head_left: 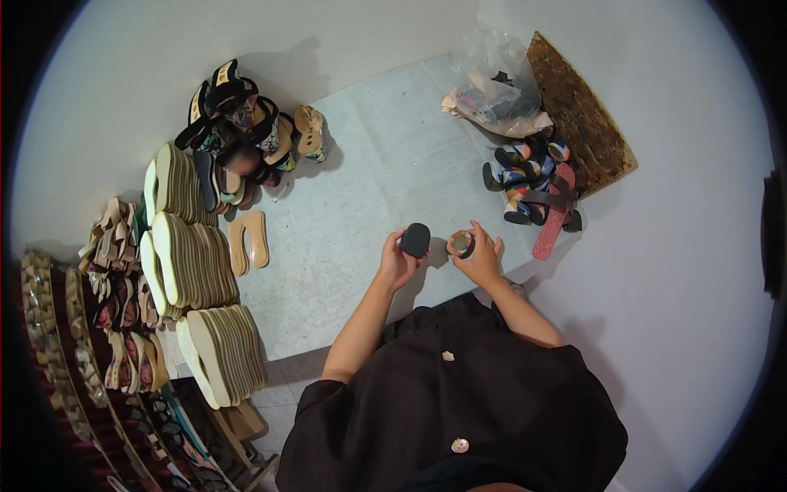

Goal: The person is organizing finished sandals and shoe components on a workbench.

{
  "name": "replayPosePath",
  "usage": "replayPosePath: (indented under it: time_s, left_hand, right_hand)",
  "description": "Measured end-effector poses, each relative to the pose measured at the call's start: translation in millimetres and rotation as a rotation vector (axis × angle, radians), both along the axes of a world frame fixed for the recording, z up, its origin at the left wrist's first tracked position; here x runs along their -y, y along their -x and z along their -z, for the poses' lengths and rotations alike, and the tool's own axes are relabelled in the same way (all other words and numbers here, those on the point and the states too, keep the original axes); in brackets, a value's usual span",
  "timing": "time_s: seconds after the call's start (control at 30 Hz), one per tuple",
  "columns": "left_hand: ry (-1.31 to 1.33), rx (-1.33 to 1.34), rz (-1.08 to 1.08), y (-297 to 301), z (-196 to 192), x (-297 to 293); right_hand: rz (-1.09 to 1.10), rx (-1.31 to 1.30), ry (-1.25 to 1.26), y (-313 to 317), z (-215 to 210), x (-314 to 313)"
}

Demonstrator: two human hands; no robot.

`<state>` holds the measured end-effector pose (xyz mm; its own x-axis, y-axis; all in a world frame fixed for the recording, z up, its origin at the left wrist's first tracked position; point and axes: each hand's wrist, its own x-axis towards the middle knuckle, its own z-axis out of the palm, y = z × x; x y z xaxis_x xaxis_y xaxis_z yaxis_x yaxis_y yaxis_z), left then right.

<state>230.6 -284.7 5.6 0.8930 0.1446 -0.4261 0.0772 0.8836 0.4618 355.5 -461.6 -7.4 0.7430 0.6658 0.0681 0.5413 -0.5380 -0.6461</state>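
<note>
My left hand [398, 261] holds a small black oval piece [416, 239], raised above the pale table [361, 180]. My right hand [481, 258] grips a small round tin with a brownish inside [461, 243], close beside the black piece. Both hands hover near the table's front edge, a few centimetres apart. My forearms come up from a black garment with buttons.
Stacks of tan shoe soles [197, 262] line the left side, with a heap of sandals [238, 131] behind them. A loose pair of soles [248, 240] lies on the table. Colourful sandal straps [533, 184], a plastic bag [496, 94] and a brown board [582, 115] sit at the right.
</note>
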Motion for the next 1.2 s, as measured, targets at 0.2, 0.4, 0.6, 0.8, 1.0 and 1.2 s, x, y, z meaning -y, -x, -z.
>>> replayPosePath:
  time_s: [0.2, 0.4, 0.6, 0.8, 1.0, 1.2]
  left_hand:
    - [0.156, 0.091, -0.026, 0, 2, 1]
    - [-1.198, -0.475, -0.122, -7, 0, 11]
    - [-1.901, -0.683, -0.024, -10, 2, 9]
    - [-1.851, -0.689, 0.039, -5, 0, 5]
    - [-1.822, -0.470, 0.127, 15, 18, -11]
    - [-1.714, -0.455, 0.141, 13, 12, -4]
  right_hand:
    - [-0.015, -0.667, -0.439, -18, -7, 1]
    - [-0.077, -1.586, -0.869, -40, -8, 5]
    - [-0.152, -0.442, -0.216, -46, -18, -7]
    - [-0.273, -0.185, -0.023, -40, -15, -20]
    - [-0.316, -0.195, -0.017, -38, -8, -24]
    - [-0.274, -0.158, -0.004, -26, -15, -20]
